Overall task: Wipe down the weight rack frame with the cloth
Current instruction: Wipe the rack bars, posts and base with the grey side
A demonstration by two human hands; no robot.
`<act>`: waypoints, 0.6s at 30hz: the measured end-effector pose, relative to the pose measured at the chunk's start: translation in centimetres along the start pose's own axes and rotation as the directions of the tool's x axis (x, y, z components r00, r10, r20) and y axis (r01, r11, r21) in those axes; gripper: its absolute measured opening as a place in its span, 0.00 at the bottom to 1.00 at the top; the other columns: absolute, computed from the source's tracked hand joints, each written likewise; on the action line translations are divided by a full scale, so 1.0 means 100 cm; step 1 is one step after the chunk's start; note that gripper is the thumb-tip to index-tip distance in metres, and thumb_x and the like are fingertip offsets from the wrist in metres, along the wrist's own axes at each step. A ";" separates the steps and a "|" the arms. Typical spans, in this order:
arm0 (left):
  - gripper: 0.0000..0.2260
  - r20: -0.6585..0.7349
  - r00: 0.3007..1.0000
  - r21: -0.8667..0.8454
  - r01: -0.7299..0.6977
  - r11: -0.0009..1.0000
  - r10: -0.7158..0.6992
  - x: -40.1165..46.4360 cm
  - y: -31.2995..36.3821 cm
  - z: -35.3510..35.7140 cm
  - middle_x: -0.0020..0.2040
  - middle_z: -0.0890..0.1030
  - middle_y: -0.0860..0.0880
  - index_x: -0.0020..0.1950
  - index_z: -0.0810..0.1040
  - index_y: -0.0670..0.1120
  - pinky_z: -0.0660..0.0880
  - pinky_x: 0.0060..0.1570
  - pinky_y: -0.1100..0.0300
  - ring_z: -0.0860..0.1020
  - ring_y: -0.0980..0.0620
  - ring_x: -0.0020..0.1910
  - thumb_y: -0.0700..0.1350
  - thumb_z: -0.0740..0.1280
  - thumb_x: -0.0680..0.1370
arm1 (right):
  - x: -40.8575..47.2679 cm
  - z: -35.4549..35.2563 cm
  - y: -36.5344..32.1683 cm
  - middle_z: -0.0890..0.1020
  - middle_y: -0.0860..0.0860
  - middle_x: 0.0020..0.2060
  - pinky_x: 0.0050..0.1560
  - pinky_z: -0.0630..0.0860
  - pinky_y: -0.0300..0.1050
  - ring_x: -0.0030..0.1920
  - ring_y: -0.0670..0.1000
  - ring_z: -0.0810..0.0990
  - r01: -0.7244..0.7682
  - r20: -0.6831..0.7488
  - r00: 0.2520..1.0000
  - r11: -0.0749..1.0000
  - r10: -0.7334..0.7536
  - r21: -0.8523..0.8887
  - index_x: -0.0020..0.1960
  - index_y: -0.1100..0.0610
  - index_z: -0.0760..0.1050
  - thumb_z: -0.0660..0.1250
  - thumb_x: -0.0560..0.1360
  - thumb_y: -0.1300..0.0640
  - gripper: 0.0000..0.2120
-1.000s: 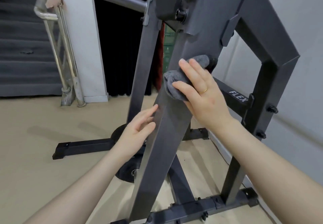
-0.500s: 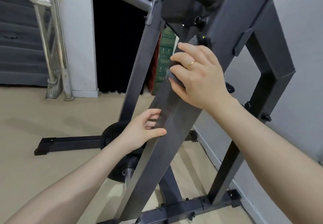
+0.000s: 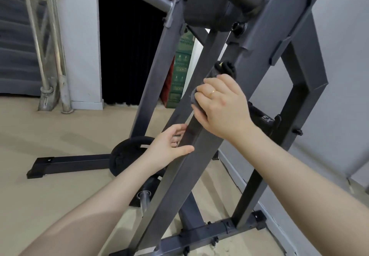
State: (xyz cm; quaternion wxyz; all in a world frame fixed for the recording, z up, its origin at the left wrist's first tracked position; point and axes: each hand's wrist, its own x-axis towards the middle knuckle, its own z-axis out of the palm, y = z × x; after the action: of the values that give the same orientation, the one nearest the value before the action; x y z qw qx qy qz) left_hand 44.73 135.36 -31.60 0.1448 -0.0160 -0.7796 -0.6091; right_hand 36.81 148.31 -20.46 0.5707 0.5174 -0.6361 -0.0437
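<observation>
Plainly the weight rack frame (image 3: 179,176) is the big, heavy, rigid thing in view: dark steel tubing bolted together, standing on floor bars that run from near right to far left, with its slanted upright filling the middle. By its look it will not flex or shift under a wipe, so it can take firm pressure; its painted faces seem smooth, and the bolt heads and brackets are the places likely to snag fabric.

Lower on that upright, the left hand (image 3: 169,148) steadies the bar, thumb lying along the near face and fingers reaching round the far edge in a loose hold.

Higher up, the right hand (image 3: 221,106) presses down with fingers curled over the cloth (image 3: 194,100), a small grey wad, soft and light, mostly hidden under the palm. Bunched like this it should be held flat against the metal and dragged along the tube's length.
</observation>
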 end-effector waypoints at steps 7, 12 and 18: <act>0.27 -0.051 0.995 0.078 0.087 0.993 -0.084 -0.026 -0.050 -0.010 0.58 0.75 0.57 0.68 0.67 0.53 0.70 0.64 0.54 0.75 0.59 0.56 0.41 0.73 0.72 | -0.036 0.010 -0.032 0.81 0.54 0.39 0.61 0.68 0.50 0.47 0.58 0.81 0.202 0.094 0.973 0.974 -0.211 0.101 0.41 0.61 0.79 0.57 0.80 0.56 0.15; 0.24 -0.098 0.994 0.065 0.054 0.996 -0.047 -0.026 -0.050 -0.007 0.59 0.75 0.60 0.62 0.69 0.61 0.69 0.65 0.55 0.75 0.62 0.55 0.41 0.72 0.73 | -0.018 0.012 0.005 0.82 0.56 0.50 0.61 0.68 0.54 0.59 0.59 0.76 -0.046 -0.202 0.978 0.999 0.048 0.013 0.47 0.62 0.81 0.63 0.77 0.57 0.11; 0.37 -0.137 0.989 0.019 -0.058 0.998 0.060 -0.025 -0.043 0.002 0.61 0.73 0.59 0.64 0.53 0.79 0.70 0.61 0.60 0.76 0.58 0.57 0.54 0.72 0.67 | -0.117 0.038 -0.054 0.65 0.54 0.68 0.65 0.62 0.52 0.73 0.56 0.56 -0.031 -0.034 0.999 0.979 0.039 0.203 0.69 0.55 0.66 0.67 0.76 0.60 0.23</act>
State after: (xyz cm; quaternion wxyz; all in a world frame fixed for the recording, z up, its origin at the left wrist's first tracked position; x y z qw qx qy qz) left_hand 46.22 134.82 -36.34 0.2164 0.0039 -0.7714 -0.5984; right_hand 34.99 152.07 -33.25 0.5279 0.5622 -0.6353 0.0410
